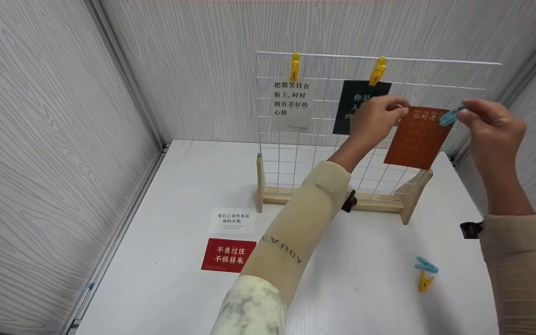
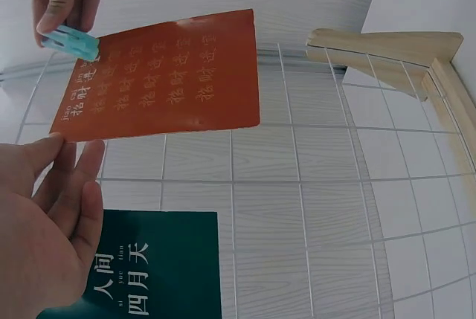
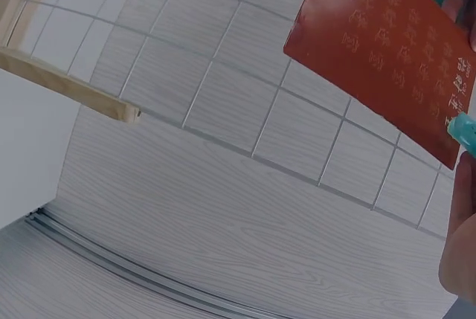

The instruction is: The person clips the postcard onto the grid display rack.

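An orange-red card [image 1: 419,139] with Chinese lettering is held up in front of the right part of a white wire grid [image 1: 277,158]. My left hand [image 1: 377,118] pinches the card's upper left corner between thumb and fingers. At the opposite upper corner, my right hand [image 1: 498,130] pinches a light blue clothespin [image 1: 452,115], whose tip meets the card in the left wrist view. Behind my left hand a dark green card [image 1: 342,118] hangs from a yellow clothespin [image 1: 378,70], partly hidden. Farther left, a white card [image 1: 291,109] hangs from another yellow clothespin [image 1: 294,67].
The grid stands in a wooden base [image 1: 375,204] on a white table [image 1: 165,223]. A small white card [image 1: 232,221] and a red card [image 1: 227,256] lie at left. A blue clothespin [image 1: 426,264] and a yellow one [image 1: 425,281] lie at right. Grained panels [image 1: 193,70] enclose the table.
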Demonstrator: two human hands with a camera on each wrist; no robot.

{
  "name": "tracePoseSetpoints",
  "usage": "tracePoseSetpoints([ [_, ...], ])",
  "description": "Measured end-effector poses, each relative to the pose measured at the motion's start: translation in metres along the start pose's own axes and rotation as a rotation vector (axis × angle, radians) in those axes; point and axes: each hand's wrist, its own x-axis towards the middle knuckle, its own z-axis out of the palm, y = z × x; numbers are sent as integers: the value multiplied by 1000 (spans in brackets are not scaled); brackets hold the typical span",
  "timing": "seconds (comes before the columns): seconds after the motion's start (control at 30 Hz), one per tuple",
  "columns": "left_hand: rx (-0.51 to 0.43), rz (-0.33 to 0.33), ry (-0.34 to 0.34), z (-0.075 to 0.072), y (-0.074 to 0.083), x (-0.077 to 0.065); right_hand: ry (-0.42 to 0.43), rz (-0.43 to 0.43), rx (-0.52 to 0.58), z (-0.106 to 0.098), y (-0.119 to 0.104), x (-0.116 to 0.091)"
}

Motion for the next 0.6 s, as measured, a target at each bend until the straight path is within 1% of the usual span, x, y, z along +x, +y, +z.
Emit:
tracePoseSetpoints([
  [0.13,22,-3,14,0,3,4,53,-11,105,4,-3,8],
  [0.3,25,-14,49,0,6,8,124,-17,121,11,-8,19],
  [0.4,64,2,70,1,8,10,147,-27,72,16,-12,22],
  [0.57,125,15,113,6,11,14,164,-79,-89,24,-18,26],
  [0.6,130,11,121,7,12,15,165,-79,-83,25,-18,28],
])
